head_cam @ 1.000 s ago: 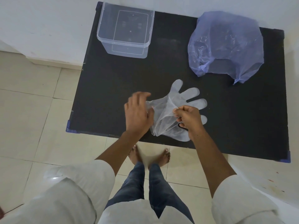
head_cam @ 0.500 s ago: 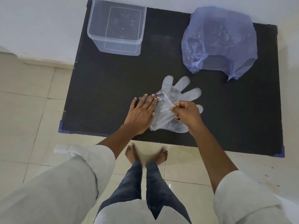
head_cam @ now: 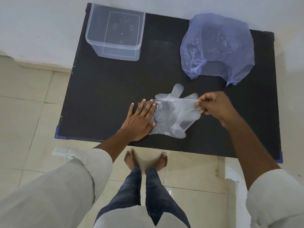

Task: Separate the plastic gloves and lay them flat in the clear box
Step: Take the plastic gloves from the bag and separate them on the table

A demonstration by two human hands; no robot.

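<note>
Peeling of 1 thin clear plastic glove (head_cam: 182, 106) from the translucent glove stack (head_cam: 166, 122).
Left hand (head_cam: 139, 119) is pressing flat, fingers straight, on the stack's left end; right hand (head_cam: 212, 106) is pinching the film and stretching it rightward, away from those fingers; the clear plastic box (head_cam: 115, 32) is sitting well beyond.

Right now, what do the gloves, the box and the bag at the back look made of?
Gloves: thin clear plastic film, glossy and crinkled; the dark table shows through. Clear box: rigid transparent plastic, smooth straight walls. Bag: thin bluish translucent film, wrinkled and slumped, probably polythene.
</note>
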